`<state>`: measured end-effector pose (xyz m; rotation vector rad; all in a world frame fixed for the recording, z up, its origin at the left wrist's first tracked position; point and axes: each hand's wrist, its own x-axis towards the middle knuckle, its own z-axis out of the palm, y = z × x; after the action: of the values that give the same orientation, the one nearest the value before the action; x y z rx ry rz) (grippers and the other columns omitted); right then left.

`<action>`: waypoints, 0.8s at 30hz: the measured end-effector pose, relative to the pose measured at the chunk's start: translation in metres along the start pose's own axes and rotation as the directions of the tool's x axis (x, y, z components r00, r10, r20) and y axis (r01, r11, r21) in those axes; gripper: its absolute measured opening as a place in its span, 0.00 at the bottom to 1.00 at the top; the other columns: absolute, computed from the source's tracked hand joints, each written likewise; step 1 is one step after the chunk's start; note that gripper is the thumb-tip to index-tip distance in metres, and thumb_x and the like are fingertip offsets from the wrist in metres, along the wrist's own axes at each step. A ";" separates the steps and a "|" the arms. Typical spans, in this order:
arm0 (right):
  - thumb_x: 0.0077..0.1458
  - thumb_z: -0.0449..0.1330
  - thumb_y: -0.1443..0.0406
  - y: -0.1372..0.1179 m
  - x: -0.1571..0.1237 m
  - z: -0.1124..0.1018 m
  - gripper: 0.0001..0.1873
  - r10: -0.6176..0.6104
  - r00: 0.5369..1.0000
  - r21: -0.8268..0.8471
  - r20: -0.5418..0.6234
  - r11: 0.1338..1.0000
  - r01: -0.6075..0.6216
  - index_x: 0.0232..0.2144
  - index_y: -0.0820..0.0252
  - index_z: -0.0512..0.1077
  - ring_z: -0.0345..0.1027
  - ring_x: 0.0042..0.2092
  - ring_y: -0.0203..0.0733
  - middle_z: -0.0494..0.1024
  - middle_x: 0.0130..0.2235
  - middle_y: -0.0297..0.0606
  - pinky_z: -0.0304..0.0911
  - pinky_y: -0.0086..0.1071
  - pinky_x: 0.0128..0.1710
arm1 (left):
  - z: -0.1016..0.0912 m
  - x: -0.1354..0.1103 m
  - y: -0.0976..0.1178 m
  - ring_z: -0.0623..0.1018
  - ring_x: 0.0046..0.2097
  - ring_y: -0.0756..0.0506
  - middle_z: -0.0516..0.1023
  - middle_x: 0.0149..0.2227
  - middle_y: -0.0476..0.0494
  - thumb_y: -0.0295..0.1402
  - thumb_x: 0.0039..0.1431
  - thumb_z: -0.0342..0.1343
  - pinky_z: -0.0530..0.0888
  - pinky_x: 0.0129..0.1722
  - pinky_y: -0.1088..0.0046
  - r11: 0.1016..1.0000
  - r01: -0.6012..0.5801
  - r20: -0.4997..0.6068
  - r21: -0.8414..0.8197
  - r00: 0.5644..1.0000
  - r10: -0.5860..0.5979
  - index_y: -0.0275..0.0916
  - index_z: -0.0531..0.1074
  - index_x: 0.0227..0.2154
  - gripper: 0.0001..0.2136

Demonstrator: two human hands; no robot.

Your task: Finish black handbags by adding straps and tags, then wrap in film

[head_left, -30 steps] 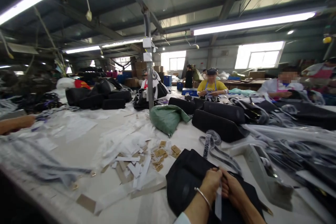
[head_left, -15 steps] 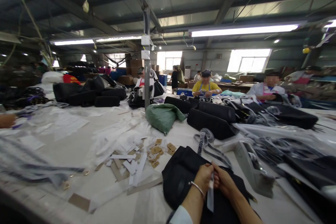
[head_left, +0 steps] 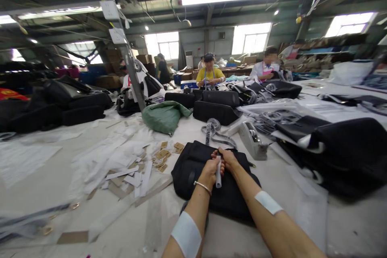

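Note:
A black bag [head_left: 189, 171] lies flat on the table in front of me. Both hands meet just above its middle. My left hand [head_left: 212, 168] is closed around a whitish, translucent strip [head_left: 218, 178], which looks rolled and hangs down over the bag. Right against it, my right hand [head_left: 229, 158] has its fingers pinched together near the strip's upper end. What those fingertips grip is hidden between the hands. Behind the bag lies a plastic-wrapped strap [head_left: 212, 127].
A grey tape dispenser [head_left: 253, 140] stands to the right, near a large black bag [head_left: 352, 155]. Leftward lie paper strips [head_left: 137, 179] and brown tags [head_left: 162, 154]. A green sack [head_left: 165, 117] sits by a metal post [head_left: 133, 76]. Co-workers sit across the table.
The view has swung right and down, so more of my forearms and the right side of the table show. Both hands stay together at the strip, above the bag.

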<state>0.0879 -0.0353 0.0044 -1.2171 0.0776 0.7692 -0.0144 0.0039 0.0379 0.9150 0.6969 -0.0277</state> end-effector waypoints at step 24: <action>0.65 0.55 0.59 -0.002 0.000 0.008 0.13 0.107 0.988 0.051 -0.110 0.994 -0.102 0.40 0.66 0.71 0.71 0.26 0.32 0.77 0.31 0.33 0.70 0.28 0.27 | -0.010 -0.087 -0.057 0.60 0.13 0.54 0.65 0.14 0.53 0.52 0.59 0.41 0.56 0.14 0.77 0.762 -0.307 -0.016 0.570 0.923 0.385 0.39 0.65 0.24 0.22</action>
<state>0.0863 -0.0292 0.0090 -1.2205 0.2522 0.7850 -0.1053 -0.0470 0.0418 1.6229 0.6393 0.1718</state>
